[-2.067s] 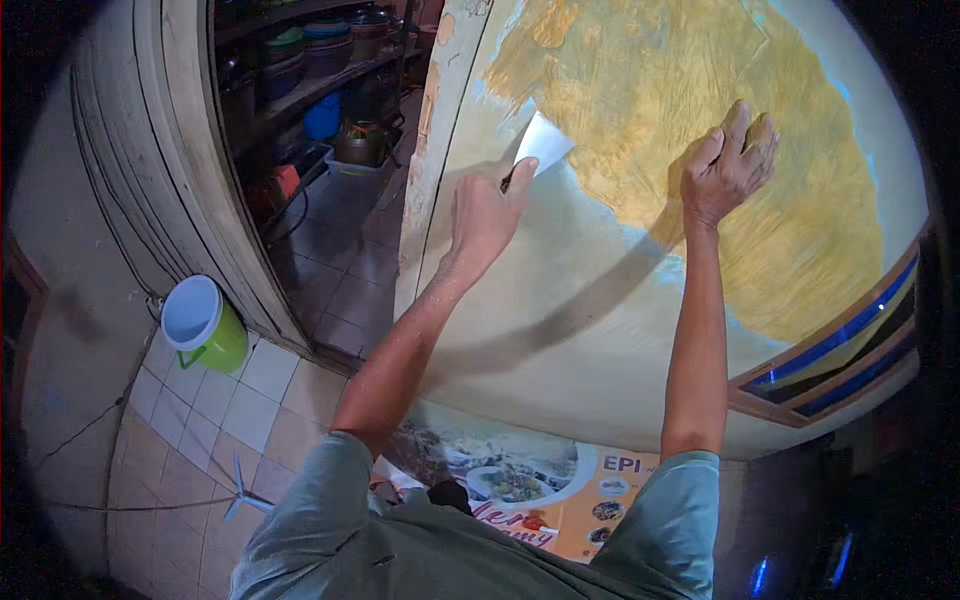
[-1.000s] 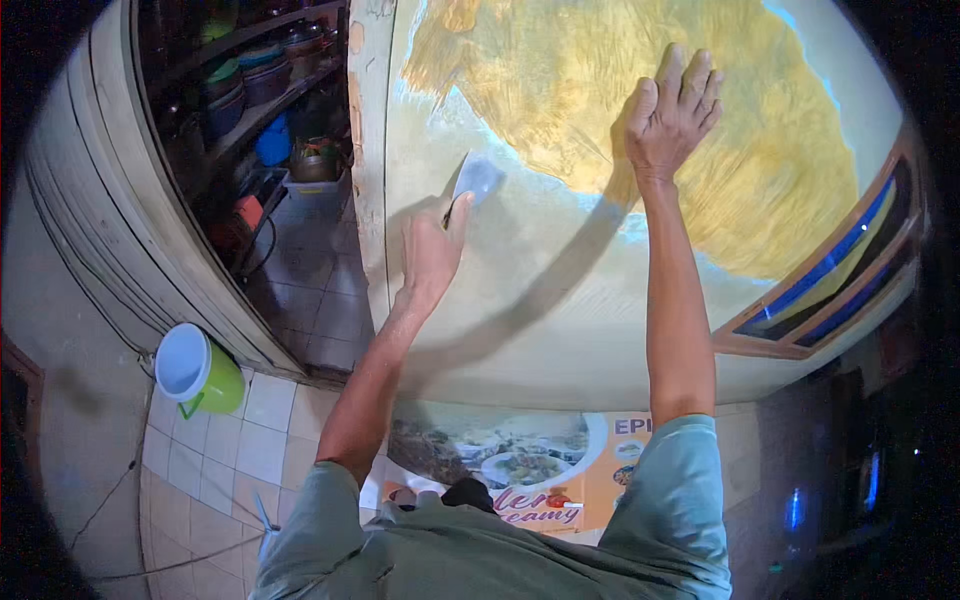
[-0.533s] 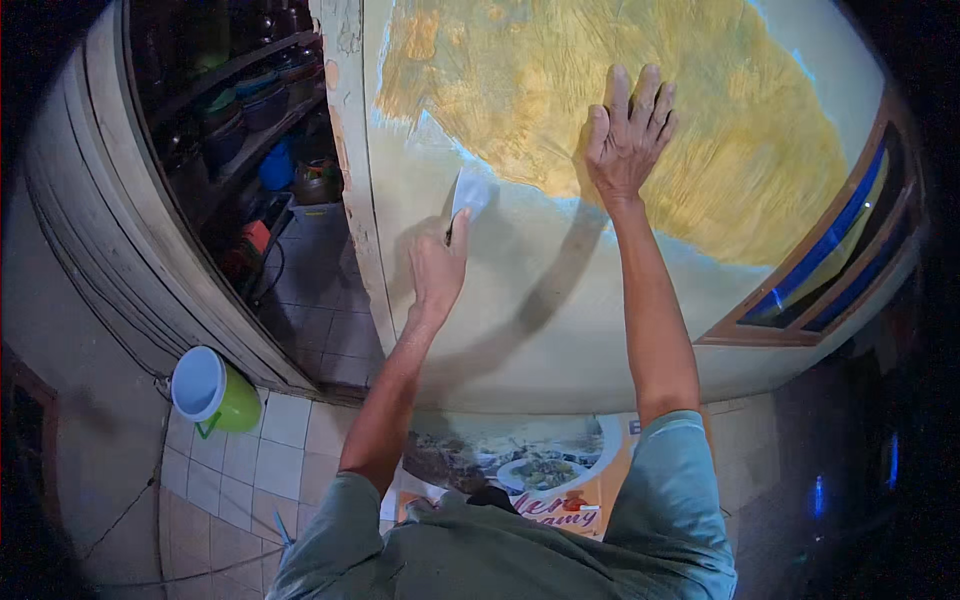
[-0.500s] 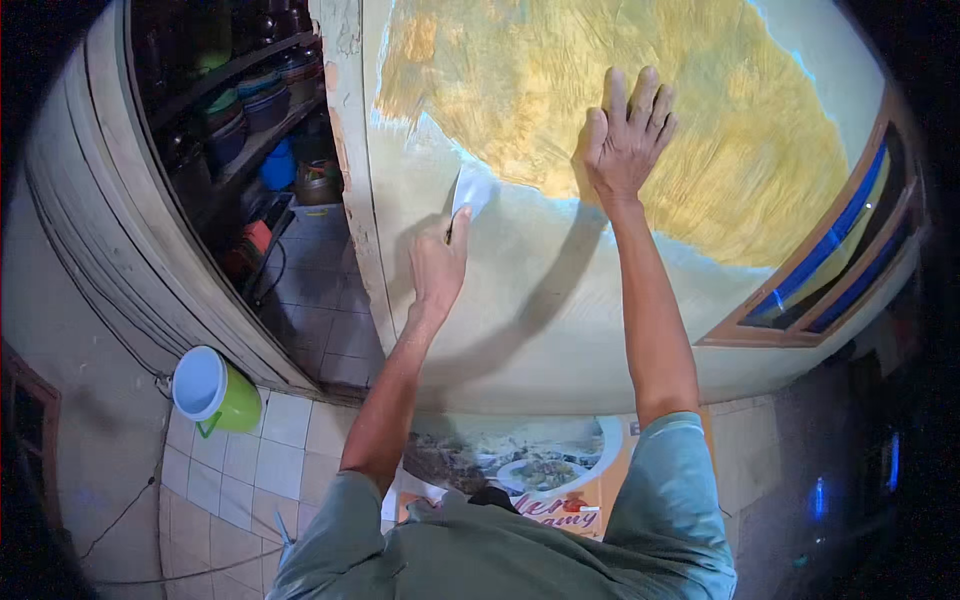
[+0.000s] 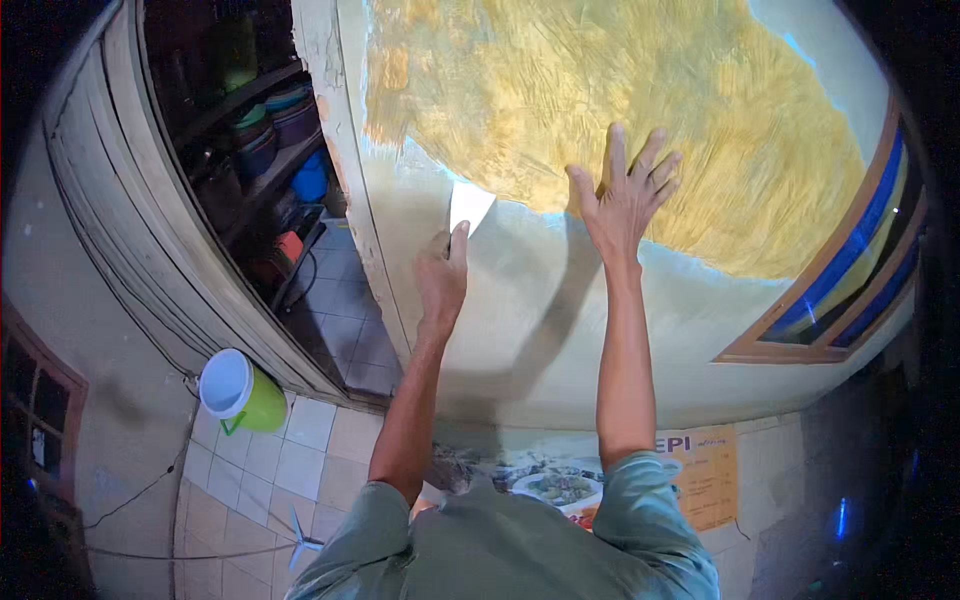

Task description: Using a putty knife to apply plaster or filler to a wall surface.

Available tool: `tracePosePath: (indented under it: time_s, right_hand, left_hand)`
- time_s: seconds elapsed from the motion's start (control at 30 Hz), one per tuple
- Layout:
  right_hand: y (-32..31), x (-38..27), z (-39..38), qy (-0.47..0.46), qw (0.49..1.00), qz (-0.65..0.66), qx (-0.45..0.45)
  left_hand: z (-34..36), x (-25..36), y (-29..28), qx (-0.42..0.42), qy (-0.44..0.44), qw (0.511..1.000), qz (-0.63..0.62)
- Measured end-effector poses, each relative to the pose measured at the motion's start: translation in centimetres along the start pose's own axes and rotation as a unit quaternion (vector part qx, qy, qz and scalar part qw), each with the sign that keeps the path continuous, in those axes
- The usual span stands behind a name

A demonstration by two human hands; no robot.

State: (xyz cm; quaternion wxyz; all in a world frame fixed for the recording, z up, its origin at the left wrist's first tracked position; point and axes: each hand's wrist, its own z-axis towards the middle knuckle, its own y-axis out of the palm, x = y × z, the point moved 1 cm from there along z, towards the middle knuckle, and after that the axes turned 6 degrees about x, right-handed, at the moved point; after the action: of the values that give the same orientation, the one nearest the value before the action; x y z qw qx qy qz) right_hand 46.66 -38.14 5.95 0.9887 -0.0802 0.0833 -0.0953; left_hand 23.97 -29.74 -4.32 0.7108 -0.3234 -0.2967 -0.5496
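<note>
My left hand [image 5: 438,285] is closed around a putty knife, its thumb pressed to the blade. The pale, wide blade [image 5: 470,205] meets the wall right at the lower left border of a large yellowish patch [image 5: 560,90]. That patch has a streaky, rough look and a ragged, bluish-white edge against the cream wall [image 5: 500,330]. With fingers spread, my right hand [image 5: 622,210] lies against the patch near its lower edge, holding nothing. The putty knife's handle is mostly hidden inside my left hand.
Left of the wall, a doorway with a chipped frame [image 5: 335,110] opens onto shelves of stacked bowls [image 5: 255,135]. A green and white bucket [image 5: 240,390] stands on the tiles. A wood-framed window [image 5: 820,290] sits at right. A printed banner [image 5: 712,480] lies below the wall.
My right hand has slid down the patch and its fingers have spread wider. The putty knife has turned a little, its blade now facing me more. The whole view has shifted slightly.
</note>
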Motion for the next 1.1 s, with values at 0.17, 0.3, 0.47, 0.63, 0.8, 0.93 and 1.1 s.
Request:
tracePosePath:
  time_s: [0.17, 0.3, 0.47, 0.63, 0.8, 0.93, 1.1]
  right_hand:
    - [-2.0, 2.8, -0.3, 0.026, 0.999, 0.004, -0.037]
    - [-3.5, 5.0, -0.5, 0.004, 0.999, 0.012, -0.052]
    - [-5.4, 7.9, -0.3, -0.028, 0.995, 0.013, -0.092]
    - [-5.6, 9.7, -0.2, -0.025, 0.996, 0.009, -0.082]
    - [-5.9, 11.1, -0.3, -0.022, 0.996, 0.032, -0.082]
    - [-6.3, 11.7, -0.5, -0.027, 0.996, 0.035, -0.073]
    - [-6.4, 12.4, -0.6, -0.025, 0.995, 0.028, -0.088]
  left_hand:
    - [-0.4, 4.0, 2.4, -0.006, -0.029, 0.999, -0.02]
    - [-4.8, 1.4, 5.6, 0.023, -0.007, 1.0, 0.013]
    - [-6.5, 2.8, 8.1, 0.003, -0.11, 0.99, -0.086]
    - [-5.6, 6.5, 9.7, -0.002, -0.095, 0.994, -0.052]
    - [-8.8, 4.7, 11.3, -0.007, -0.107, 0.991, -0.085]
    - [-9.0, 6.3, 12.0, -0.009, -0.124, 0.989, -0.082]
    - [-8.0, 7.7, 12.6, -0.005, -0.075, 0.995, -0.069]
